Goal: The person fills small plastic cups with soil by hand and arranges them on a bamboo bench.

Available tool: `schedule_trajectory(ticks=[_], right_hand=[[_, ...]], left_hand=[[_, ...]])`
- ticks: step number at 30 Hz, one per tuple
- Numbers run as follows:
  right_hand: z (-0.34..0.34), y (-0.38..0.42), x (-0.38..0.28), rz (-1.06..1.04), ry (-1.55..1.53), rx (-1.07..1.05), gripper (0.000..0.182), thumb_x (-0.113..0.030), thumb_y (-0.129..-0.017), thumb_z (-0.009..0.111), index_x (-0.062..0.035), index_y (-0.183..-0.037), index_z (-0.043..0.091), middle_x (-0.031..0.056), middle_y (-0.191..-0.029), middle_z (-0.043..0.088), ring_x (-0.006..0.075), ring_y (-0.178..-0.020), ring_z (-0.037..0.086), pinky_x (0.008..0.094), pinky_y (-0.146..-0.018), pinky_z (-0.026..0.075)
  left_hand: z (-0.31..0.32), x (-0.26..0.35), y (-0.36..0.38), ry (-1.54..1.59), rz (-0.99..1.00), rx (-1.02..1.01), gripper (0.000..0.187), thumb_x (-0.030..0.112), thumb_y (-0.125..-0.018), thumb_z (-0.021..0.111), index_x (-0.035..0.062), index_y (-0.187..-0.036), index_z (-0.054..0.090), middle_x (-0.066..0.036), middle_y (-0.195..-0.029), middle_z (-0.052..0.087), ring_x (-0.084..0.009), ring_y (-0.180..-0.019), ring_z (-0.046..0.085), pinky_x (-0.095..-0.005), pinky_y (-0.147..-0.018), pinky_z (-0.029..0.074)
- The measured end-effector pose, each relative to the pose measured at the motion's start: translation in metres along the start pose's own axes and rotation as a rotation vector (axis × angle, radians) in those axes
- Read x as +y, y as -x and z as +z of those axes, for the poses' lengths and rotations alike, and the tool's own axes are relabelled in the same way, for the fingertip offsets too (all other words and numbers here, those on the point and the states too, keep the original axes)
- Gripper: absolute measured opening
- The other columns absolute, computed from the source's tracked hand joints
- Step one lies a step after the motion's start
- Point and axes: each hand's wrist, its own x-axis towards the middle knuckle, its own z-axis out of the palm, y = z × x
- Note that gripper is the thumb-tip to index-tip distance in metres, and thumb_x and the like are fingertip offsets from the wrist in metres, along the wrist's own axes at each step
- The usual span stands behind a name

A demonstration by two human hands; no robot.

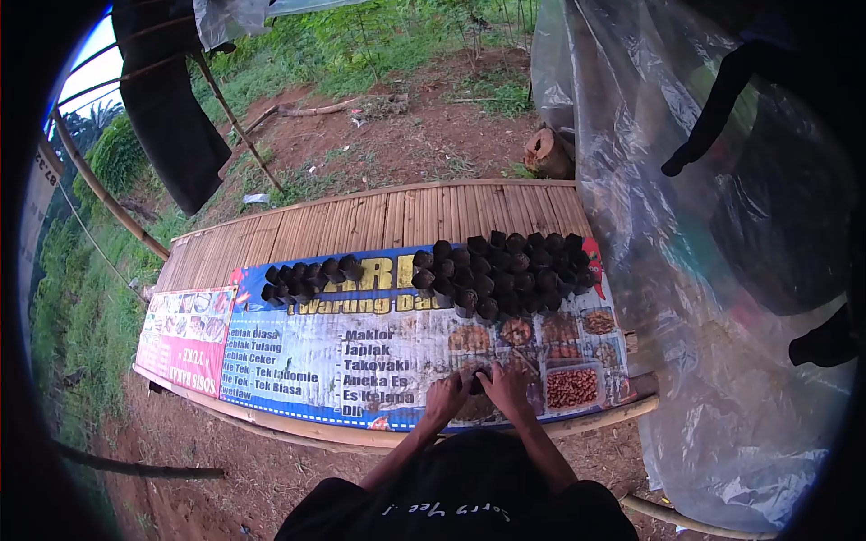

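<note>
My left hand (444,398) and my right hand (506,391) meet near the front edge of the table, fingers closed on a small black planting bag (475,382) held between them. The fingertips partly cover the bag, so its contents cannot be made out. Just below it, a brown patch of what looks like loose soil (475,410) lies on the banner. Farther back stand several black planting bags (505,275) in a large cluster at the right. A smaller cluster of similar bags (307,278) stands to the left.
A printed banner (289,361) covers much of the bamboo table (361,216). Right of my hands is a box of reddish-brown nut-like pieces (571,388), perhaps only printed. Clear plastic sheeting (722,379) hangs at the right. A cut log (548,151) lies behind the table.
</note>
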Motion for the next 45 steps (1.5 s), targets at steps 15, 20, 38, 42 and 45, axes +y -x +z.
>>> schedule_trajectory(ticks=[15, 20, 38, 42, 45], right_hand=[[0.005, 0.015, 0.01, 0.01, -0.132, 0.064, 0.022, -0.028, -0.078, 0.064, -0.0065, -0.08, 0.068, 0.0175, -0.075, 0.066, 0.0394, -0.083, 0.059, 0.0505, -0.077, 0.046], [0.018, 0.014, 0.018, -0.052, -0.152, 0.149, 0.021, -0.028, -0.076, 0.066, -0.0066, -0.074, 0.068, 0.016, -0.072, 0.065, 0.0389, -0.078, 0.058, 0.0491, -0.072, 0.046], [0.018, -0.012, 0.004, -0.112, -0.054, 0.12, 0.021, -0.029, -0.076, 0.063, -0.0088, -0.071, 0.065, 0.0112, -0.072, 0.067, 0.0371, -0.094, 0.055, 0.0525, -0.087, 0.036], [0.005, -0.018, -0.003, -0.129, -0.163, 0.056, 0.021, -0.029, -0.076, 0.062, -0.0086, -0.071, 0.066, 0.0104, -0.073, 0.067, 0.0355, -0.1, 0.054, 0.0521, -0.087, 0.036], [0.012, -0.02, 0.001, -0.171, -0.094, 0.105, 0.022, -0.03, -0.076, 0.063, -0.0084, -0.073, 0.065, 0.0111, -0.073, 0.067, 0.0363, -0.097, 0.055, 0.052, -0.085, 0.037]], left_hand=[[-0.003, -0.003, -0.02, -0.101, 0.269, -0.07, 0.021, 0.019, -0.08, 0.056, -0.0015, -0.077, 0.059, -0.027, -0.066, 0.06, -0.0437, -0.063, 0.06, -0.0531, -0.059, 0.048], [0.005, -0.011, -0.01, -0.118, 0.201, -0.127, 0.021, 0.021, -0.078, 0.057, -0.0003, -0.08, 0.061, -0.027, -0.068, 0.061, -0.0436, -0.063, 0.061, -0.0533, -0.06, 0.049], [0.01, 0.005, 0.01, -0.093, 0.026, 0.02, 0.034, 0.03, -0.075, 0.06, -0.0032, -0.075, 0.065, -0.028, -0.068, 0.06, -0.0438, -0.065, 0.062, -0.0526, -0.066, 0.05], [0.015, -0.001, 0.012, -0.054, -0.006, -0.089, 0.035, 0.031, -0.075, 0.061, -0.0039, -0.073, 0.065, -0.029, -0.068, 0.06, -0.0445, -0.065, 0.062, -0.0537, -0.065, 0.05], [0.015, -0.004, 0.013, -0.084, 0.014, -0.069, 0.036, 0.032, -0.076, 0.062, -0.0034, -0.073, 0.066, -0.028, -0.067, 0.061, -0.0448, -0.066, 0.062, -0.0528, -0.064, 0.05]])
